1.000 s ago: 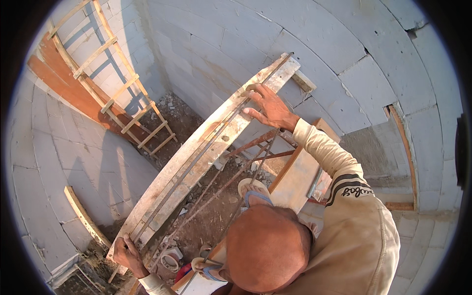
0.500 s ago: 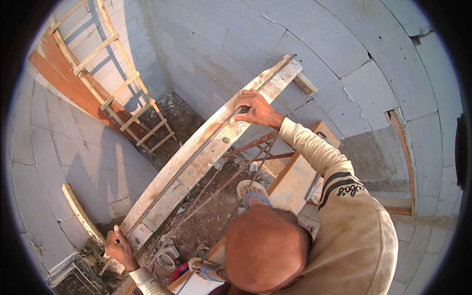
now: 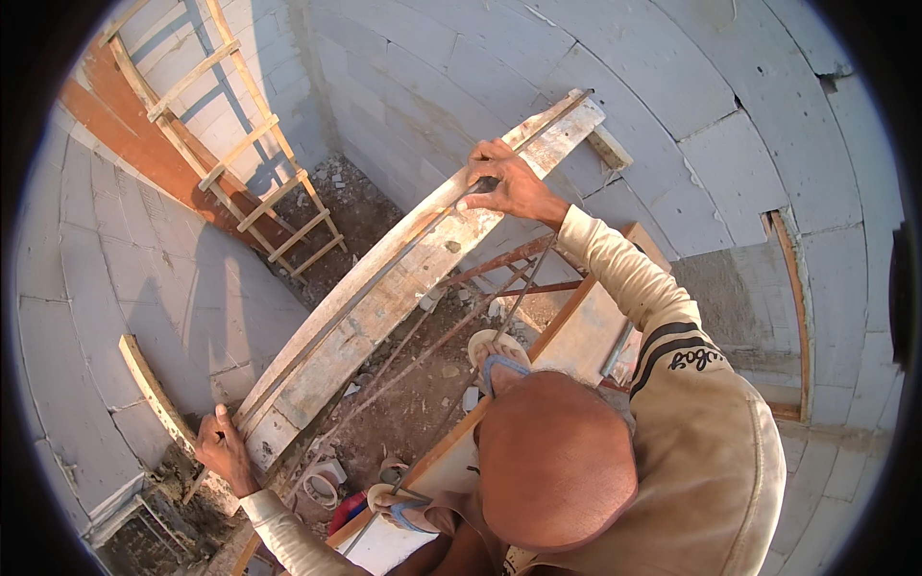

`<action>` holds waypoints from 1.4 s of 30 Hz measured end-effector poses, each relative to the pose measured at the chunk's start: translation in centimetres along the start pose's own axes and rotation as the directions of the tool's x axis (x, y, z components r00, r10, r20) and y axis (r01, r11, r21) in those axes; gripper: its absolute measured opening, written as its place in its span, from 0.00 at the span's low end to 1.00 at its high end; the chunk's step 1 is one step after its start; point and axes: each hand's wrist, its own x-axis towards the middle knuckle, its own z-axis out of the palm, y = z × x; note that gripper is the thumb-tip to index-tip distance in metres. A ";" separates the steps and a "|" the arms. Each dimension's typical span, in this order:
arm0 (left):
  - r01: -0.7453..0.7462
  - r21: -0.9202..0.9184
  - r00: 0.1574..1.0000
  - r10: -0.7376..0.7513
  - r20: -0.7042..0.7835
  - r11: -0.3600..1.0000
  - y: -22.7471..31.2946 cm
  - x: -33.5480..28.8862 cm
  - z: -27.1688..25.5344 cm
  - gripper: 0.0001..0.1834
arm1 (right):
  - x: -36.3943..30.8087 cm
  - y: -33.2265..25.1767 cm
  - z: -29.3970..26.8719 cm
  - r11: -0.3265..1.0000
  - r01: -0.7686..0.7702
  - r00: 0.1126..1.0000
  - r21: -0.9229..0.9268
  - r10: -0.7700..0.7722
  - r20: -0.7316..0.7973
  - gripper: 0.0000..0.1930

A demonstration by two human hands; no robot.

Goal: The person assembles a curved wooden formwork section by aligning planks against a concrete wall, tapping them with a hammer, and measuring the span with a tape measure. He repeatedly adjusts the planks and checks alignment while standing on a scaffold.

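A long thin metal rod [image 3: 370,286] lies lengthwise along a pale, mortar-stained wooden board form [image 3: 357,334], which slants from lower left to upper right. My left hand [image 3: 227,449] is closed at the rod's lower end, thumb pointing up beside the board's end. Farther up, my right hand [image 3: 509,182] curls over the board, its thumb and fingers closed about the rod with a dark gap inside the curl. The exact grip of both hands is partly hidden by their own fingers.
A wooden ladder [image 3: 243,144] leans in the far left corner. Grey block walls [image 3: 423,77] enclose the space. Below are a rusty metal frame [image 3: 504,264], a wooden plank [image 3: 576,336], sandalled feet [image 3: 501,360] and rubble. A short timber [image 3: 154,389] stands at left.
My right hand's fingers have lifted and arched more over the rod, leaving a wider gap to the thumb. My left hand stays at the lower end. The whole view has shifted slightly.
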 end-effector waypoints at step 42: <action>0.460 0.290 0.872 -0.489 0.032 0.840 -4.7 -32.3 -3.4 0.18 | -18.7 -12.2 26.5 0.864 0.412 0.572 0.288 -0.492 0.657 0.17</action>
